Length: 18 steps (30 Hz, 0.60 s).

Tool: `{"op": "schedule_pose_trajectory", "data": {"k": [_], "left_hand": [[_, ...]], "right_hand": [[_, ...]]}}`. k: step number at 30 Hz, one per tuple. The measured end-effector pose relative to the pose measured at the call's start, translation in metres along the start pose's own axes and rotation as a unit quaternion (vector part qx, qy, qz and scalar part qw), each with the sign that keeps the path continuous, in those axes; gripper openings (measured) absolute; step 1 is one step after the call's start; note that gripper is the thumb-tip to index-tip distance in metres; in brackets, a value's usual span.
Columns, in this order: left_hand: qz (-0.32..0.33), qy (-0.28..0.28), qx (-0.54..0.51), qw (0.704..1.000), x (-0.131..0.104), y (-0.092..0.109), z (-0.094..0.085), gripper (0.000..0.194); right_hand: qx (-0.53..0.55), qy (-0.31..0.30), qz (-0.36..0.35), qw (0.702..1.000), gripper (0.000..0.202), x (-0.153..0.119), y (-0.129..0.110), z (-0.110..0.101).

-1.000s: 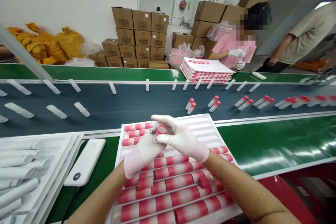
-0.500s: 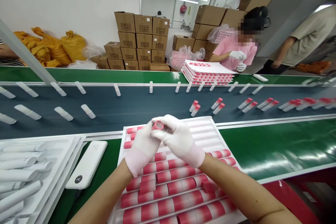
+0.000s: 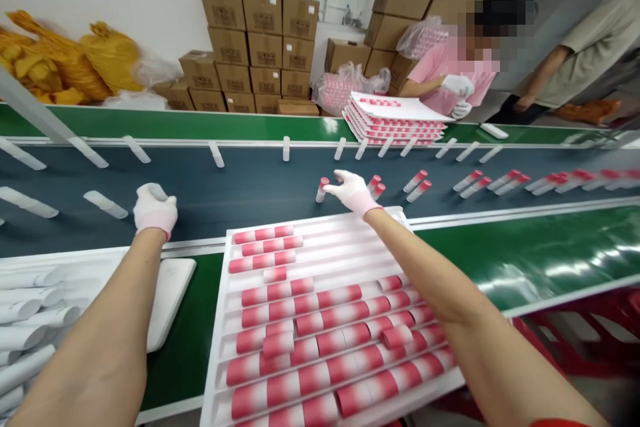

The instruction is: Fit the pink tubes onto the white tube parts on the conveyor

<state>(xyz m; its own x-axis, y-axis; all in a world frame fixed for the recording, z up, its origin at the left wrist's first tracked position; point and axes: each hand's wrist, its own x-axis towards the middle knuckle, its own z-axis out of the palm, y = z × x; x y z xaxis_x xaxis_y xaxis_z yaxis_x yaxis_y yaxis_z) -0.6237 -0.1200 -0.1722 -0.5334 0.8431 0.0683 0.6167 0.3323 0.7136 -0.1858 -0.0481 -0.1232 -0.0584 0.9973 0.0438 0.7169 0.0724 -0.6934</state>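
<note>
Both my hands wear white gloves. My left hand (image 3: 155,210) is over the near row on the dark conveyor belt, its fingers closed around a white tube that is mostly hidden. Beside it on the left stands another white tube (image 3: 105,205). My right hand (image 3: 353,192) is above the belt, with thumb and fingers apart. Its thumb is right by a white tube with a red upper part (image 3: 322,191), which stands on the belt; whether they touch I cannot tell. Below my hands lies a white tray (image 3: 345,240) with rows of red-and-white sleeves (image 3: 345,313).
Stacked trays of white tubes (image 3: 25,307) and a white power bank (image 3: 173,293) are at my left. More red-topped tubes (image 3: 415,181) stand along the belt to the right. Across it, a person (image 3: 465,77) in white gloves works behind stacked trays (image 3: 395,117). Cardboard boxes (image 3: 265,47) stand behind.
My hands were together over the tray around a red-ended tube. They have separated: the left moved left to the white tubes, the right forward to the belt, where a red-topped tube now stands.
</note>
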Motion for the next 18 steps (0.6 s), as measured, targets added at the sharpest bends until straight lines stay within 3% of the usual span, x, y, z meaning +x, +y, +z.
{"op": "schedule_pose_trajectory", "data": {"k": [2, 3, 5, 7, 9, 12, 15, 18], "left_hand": [[-0.020, 0.000, 0.016, 1.000, -0.001, -0.001, 0.008, 0.025], [-0.029, 0.005, 0.024, 0.999, -0.003, 0.001, 0.012, 0.024], [-0.026, 0.013, 0.031, 0.999, -0.010, 0.011, 0.018, 0.026], [-0.001, 0.022, 0.000, 1.000, -0.026, 0.029, 0.022, 0.029], [0.051, 0.007, -0.098, 0.994, -0.056, 0.057, 0.025, 0.034], [0.131, -0.127, -0.259, 0.949, -0.118, 0.105, 0.028, 0.043], [0.122, -0.271, -0.275, 0.914, -0.177, 0.141, 0.031, 0.049], [0.099, -0.398, -0.270, 0.871, -0.212, 0.160, 0.035, 0.053]], "right_hand": [[-0.051, -0.053, -0.059, 0.996, 0.047, -0.040, 0.011, -0.029], [-0.098, -0.107, -0.116, 0.983, 0.044, -0.065, 0.016, -0.044], [-0.187, -0.230, -0.214, 0.931, 0.038, -0.117, 0.028, -0.067], [-0.246, -0.267, -0.254, 0.896, 0.033, -0.162, 0.040, -0.079], [-0.281, -0.247, -0.260, 0.890, 0.028, -0.190, 0.052, -0.081], [-0.268, -0.211, -0.240, 0.909, 0.023, -0.202, 0.069, -0.078], [-0.180, -0.194, -0.208, 0.942, 0.024, -0.196, 0.076, -0.077], [0.006, -0.160, -0.141, 0.977, 0.030, -0.186, 0.060, -0.074]]}}
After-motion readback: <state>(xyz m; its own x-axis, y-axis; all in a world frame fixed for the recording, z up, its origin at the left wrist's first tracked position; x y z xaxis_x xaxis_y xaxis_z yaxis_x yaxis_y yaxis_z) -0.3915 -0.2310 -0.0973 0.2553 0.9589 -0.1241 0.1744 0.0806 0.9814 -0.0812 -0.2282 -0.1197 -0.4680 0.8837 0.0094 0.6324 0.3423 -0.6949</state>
